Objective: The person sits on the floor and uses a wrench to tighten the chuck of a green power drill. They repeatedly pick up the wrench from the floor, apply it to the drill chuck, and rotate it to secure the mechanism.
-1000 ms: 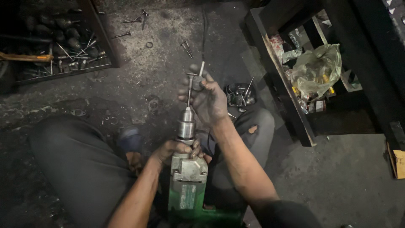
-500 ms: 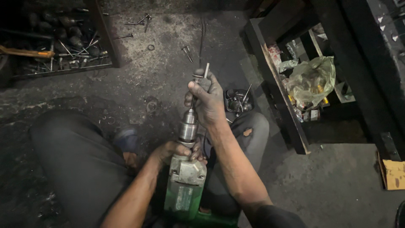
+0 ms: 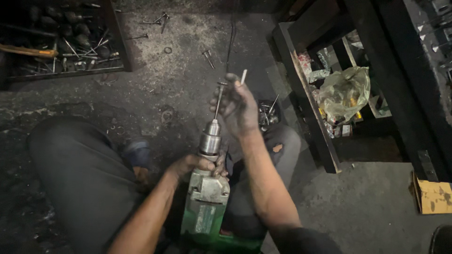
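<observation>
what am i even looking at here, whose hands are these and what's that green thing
This is one picture from a camera worn on a person's head, looking down at their own hands and legs as they sit on a dirty floor. The green thing is a power drill, standing upright between their legs. The left hand grips it just below the metal chuck. The right hand is up at the thin bit sticking out of the chuck, and also holds a small pale stick. Loose screws lie on the floor, a tray of tools sits top left, and a dark shelf with a plastic bag stands at right.

Green drill (image 3: 205, 207) upright, thin bit (image 3: 218, 101) chucked.
</observation>
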